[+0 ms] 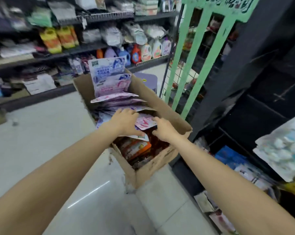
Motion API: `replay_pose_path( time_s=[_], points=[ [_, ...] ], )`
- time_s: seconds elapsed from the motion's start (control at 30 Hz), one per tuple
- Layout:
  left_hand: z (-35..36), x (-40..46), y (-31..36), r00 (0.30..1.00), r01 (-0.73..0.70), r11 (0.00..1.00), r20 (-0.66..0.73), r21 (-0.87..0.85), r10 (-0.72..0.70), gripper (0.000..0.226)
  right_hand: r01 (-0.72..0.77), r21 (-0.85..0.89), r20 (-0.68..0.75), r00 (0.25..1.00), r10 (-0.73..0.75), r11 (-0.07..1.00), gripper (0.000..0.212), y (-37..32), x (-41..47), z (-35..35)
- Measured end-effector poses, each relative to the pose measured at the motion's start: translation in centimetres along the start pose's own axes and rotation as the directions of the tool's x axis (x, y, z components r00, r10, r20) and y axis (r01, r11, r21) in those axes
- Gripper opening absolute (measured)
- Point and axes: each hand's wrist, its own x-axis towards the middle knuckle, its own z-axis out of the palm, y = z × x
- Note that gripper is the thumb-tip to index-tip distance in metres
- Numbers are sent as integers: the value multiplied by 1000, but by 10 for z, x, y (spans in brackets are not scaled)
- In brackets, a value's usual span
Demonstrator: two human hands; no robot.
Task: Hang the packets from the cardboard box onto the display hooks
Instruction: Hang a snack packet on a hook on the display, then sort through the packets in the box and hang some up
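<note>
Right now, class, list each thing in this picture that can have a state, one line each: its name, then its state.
cardboard box: open, flaps up, standing on the floor, packed with packets.
pink packet: lying flat on the stack, both hands on it.
blue packet: upright at the far end.
orange packets: low in the near end, untouched.
left hand: grips the pink packet.
right hand: fingers curled at its edge.

Head camera looks forward and down, close over the cardboard box [160, 160].

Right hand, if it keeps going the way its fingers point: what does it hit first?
Probably the pink packet: the right hand points up-left into the cardboard box, fingertips already at that packet's edge. Contact itself is unclear.
</note>
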Motion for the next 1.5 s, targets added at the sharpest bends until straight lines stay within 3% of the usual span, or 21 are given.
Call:
replay_pose_path(
  time_s=[0.07,0.13,0.23,0.37,0.5,0.6,0.7,0.77,0.93,1.13,1.27,1.33,1.5],
  points=[
    [10,2,-13,996,-55,995,81,87,48,83,13,-54,31,999,-11,998,50,-10,19,18],
    [13,6,-20,994,-88,987,77,136,78,72,-17,-105,-13,1000,16,994,44,-17,32,29],
    [11,13,-24,993,-115,980,9,160,115,61,-82,-270,-180,983,33,959,36,-20,35,29],
    [6,17,-24,982,-120,993,-147,21,122,48,45,-317,-324,934,-152,948,29,-35,32,4],
    [-12,19,-27,929,-129,929,-371,-346,-10,20,94,-85,-481,868,-124,992,19,-45,20,-22],
    [-31,19,-24,905,-189,881,-426,-434,-15,19,100,133,-421,906,-35,986,20,-34,14,-50],
    [-59,22,-15,865,-242,837,-500,-490,-43,21,35,173,-360,933,30,984,18,-14,-5,-79],
    [-81,26,-1,849,-290,805,-528,-518,-34,19,42,235,-464,882,75,971,13,5,-20,-95],
    [-131,35,47,781,-452,712,-624,-537,24,20,146,350,-735,655,174,925,13,35,-53,-135],
    [-191,45,108,683,-654,569,-713,-498,161,18,262,402,-840,486,240,877,17,69,-109,-166],
    [-205,61,153,685,-682,542,-688,-490,239,18,231,367,-888,376,265,901,16,104,-131,-182],
    [-199,72,173,712,-667,558,-643,-494,282,16,154,375,-874,387,293,914,19,128,-134,-186],
    [-173,105,214,754,-617,644,-574,-452,321,9,99,422,-804,501,321,901,18,176,-137,-180]
  ],
)
